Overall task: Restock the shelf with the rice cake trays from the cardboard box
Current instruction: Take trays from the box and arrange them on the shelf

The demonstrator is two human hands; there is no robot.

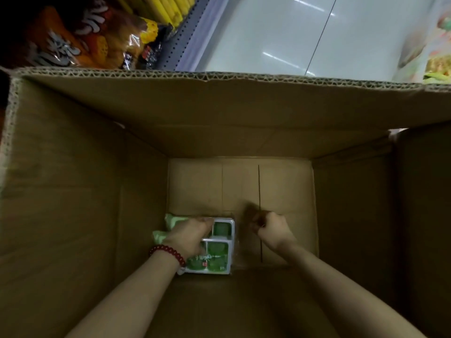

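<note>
Both arms reach down into one deep cardboard box [85, 191], and everything else is placed against it. On the box floor, in its near-left corner, lies one clear plastic rice cake tray [217, 247] with green cakes in its pockets; about four pockets show, and part of the tray is hidden under the hand. Beneath or beside that tray, toward the left wall of the box, pale green wrapping [168, 228] sticks out in two places; whether it belongs to one more tray or two cannot be told. The left hand [188, 236] rests on top of the tray with its fingers curled over the far edge, gripping it, while the tray sits on the box floor. One bracelet [168, 252] of dark red beads circles the left wrist. The right hand [271, 230] is just to the right of the tray, over the bare box floor, with fingers curled in loosely; the fingertips are blurred, so whether they hold anything cannot be told. A dark seam line runs along the box floor under that hand. The rest of the box floor is bare cardboard. Beyond the far wall of the box, to the left, sit orange snack bags [80, 37] and a row of yellow packs [156, 8] on a shelf [178, 42]; straight ahead beyond the box is a pale, shiny floor [317, 32].
</note>
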